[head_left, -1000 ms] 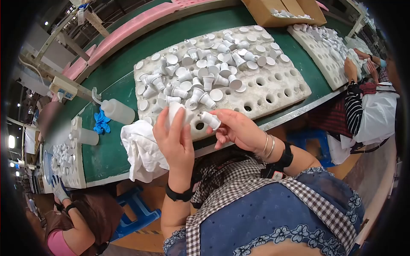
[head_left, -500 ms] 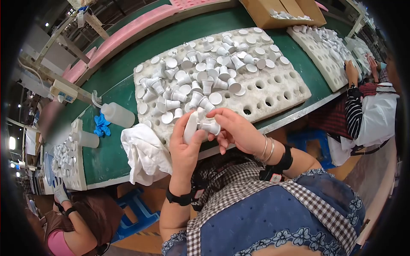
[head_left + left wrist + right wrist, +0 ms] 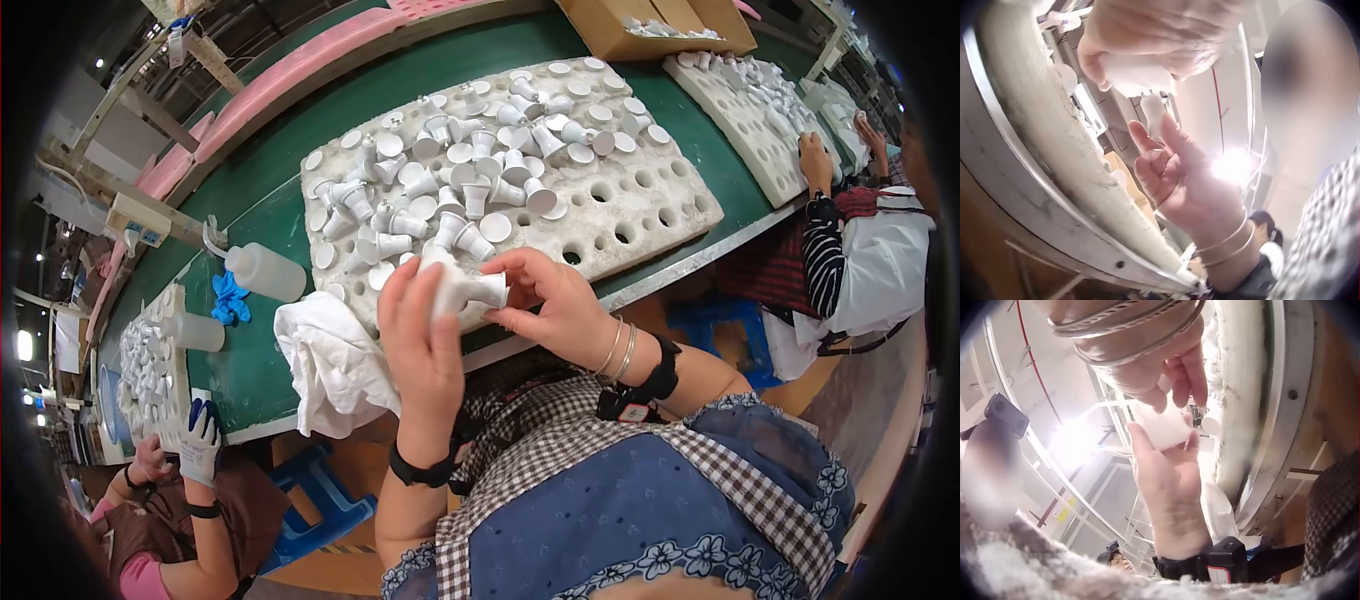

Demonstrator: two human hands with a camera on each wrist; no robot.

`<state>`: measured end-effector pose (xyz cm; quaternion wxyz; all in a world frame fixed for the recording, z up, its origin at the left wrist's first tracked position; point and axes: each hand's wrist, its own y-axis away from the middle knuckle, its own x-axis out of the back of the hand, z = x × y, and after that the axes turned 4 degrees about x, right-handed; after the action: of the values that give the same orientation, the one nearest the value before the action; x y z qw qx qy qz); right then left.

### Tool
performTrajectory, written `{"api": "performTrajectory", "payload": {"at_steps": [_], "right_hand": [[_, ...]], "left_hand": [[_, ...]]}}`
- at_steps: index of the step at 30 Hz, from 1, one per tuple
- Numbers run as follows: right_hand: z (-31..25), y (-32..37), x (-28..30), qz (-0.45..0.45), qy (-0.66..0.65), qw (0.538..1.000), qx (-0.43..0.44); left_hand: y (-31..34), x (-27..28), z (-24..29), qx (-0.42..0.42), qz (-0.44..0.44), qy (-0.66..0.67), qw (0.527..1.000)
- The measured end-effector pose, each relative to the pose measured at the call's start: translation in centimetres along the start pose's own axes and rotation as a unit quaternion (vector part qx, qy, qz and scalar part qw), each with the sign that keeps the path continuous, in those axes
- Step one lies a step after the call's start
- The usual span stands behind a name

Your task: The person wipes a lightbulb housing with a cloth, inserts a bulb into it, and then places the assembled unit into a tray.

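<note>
Between the two hands, in the head view, is a small white bell-shaped piece (image 3: 488, 290). The right hand (image 3: 562, 312) pinches its flared end between thumb and fingers. Curled round a white pad or folded cloth (image 3: 446, 283), the left hand (image 3: 420, 335) has it against the piece's narrow end. The left wrist view shows the pad (image 3: 1138, 76) under the left hand (image 3: 1160, 34), above the piece (image 3: 1152, 109) at the right hand's fingertips. Just beyond the hands, many similar white pieces (image 3: 475, 190) lie on a pale board with holes (image 3: 640, 232).
A crumpled white cloth (image 3: 330, 360) hangs at the table's front edge. Left of the board are a white bottle (image 3: 265, 272) and a blue glove (image 3: 229, 299). A cardboard box (image 3: 600, 30) stands behind. People work at further boards on both sides.
The left hand with its pad has come across to the piece, then shifted its hold round the narrow end. At lower left, a neighbour's gloved hand has moved right. The head view has shifted slightly.
</note>
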<state>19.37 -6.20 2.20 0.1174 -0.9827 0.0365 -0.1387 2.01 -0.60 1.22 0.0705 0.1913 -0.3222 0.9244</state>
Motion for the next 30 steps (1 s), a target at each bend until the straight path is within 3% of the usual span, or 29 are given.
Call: {"api": "performTrajectory", "payload": {"at_steps": [1, 3, 4, 5, 7, 8, 9, 10, 11, 13, 15, 16, 21, 23, 24, 26, 27, 29, 30], "right_hand": [[0.6, 0.0, -0.1, 0.001, -0.001, 1.0, -0.003], [1.8, 0.0, -0.4, 0.035, 0.043, 0.996, 0.071], [1.8, 0.1, -0.1, 0.007, 0.011, 0.999, 0.031], [1.6, 0.1, 0.1, 0.003, 0.011, 0.999, 0.03], [1.3, 0.1, 0.3, -0.034, -0.118, 0.99, -0.075], [1.4, -0.1, 0.3, -0.034, -0.118, 0.99, -0.074], [1.8, -0.2, 0.3, -0.043, -0.236, 0.963, -0.123], [2.0, -0.2, 0.4, -0.052, -0.351, 0.919, -0.17], [2.2, -0.3, 0.5, -0.049, -0.351, 0.919, -0.172], [2.4, -0.4, 0.7, -0.069, -0.491, 0.837, -0.232], [1.9, -0.4, 0.4, -0.066, -0.494, 0.836, -0.231], [1.9, -0.3, 0.3, -0.072, -0.517, 0.821, -0.233], [1.4, -0.3, 0.5, -0.073, -0.57, 0.763, -0.294], [2.1, -0.3, 0.6, -0.119, -0.593, 0.738, -0.299], [2.2, -0.3, 0.6, -0.12, -0.593, 0.738, -0.299], [2.3, -0.2, 0.7, -0.188, -0.631, 0.704, -0.266], [2.1, -0.3, 0.6, -0.19, -0.63, 0.704, -0.265], [1.6, -0.2, 0.3, -0.13, -0.53, 0.778, -0.312], [1.7, -0.1, 0.2, -0.128, -0.53, 0.778, -0.311]], "left_hand": [[-0.1, 0.1, 0.8, 0.002, -0.002, 0.0, 1.0], [0.2, 0.2, 2.5, -0.156, -0.077, -0.207, 0.963], [-0.1, 0.2, 2.0, -0.162, -0.065, -0.209, 0.962], [-0.4, 0.2, 1.2, -0.159, -0.063, -0.209, 0.963], [-0.8, 0.6, -0.6, -0.094, -0.036, -0.228, 0.969], [-0.9, 0.8, -1.1, -0.051, -0.02, -0.211, 0.976], [-0.9, 0.8, -1.1, -0.053, -0.021, -0.21, 0.976], [-0.8, 0.8, -0.9, -0.002, 0.015, -0.132, 0.991], [-0.6, 0.8, -0.7, 0.049, 0.049, -0.052, 0.996], [-0.1, 0.5, 0.5, 0.039, 0.048, -0.05, 0.997], [0.3, 0.2, 1.4, -0.095, -0.02, -0.142, 0.985], [0.3, -0.1, 2.1, -0.118, -0.051, -0.184, 0.974], [-0.6, 0.2, -0.9, -0.058, 0.01, -0.213, 0.975], [-0.7, 0.7, -0.6, -0.039, 0.034, -0.104, 0.993], [-1.1, 1.0, 0.4, -0.107, -0.019, -0.143, 0.984], [-1.1, 0.5, 1.0, -0.082, -0.06, -0.109, 0.989], [-1.3, 0.4, 1.1, -0.057, -0.102, -0.072, 0.99], [-1.4, 0.4, 0.1, -0.032, -0.097, -0.038, 0.994], [-1.5, 0.5, 0.0, 0.013, -0.121, 0.027, 0.992]]}}
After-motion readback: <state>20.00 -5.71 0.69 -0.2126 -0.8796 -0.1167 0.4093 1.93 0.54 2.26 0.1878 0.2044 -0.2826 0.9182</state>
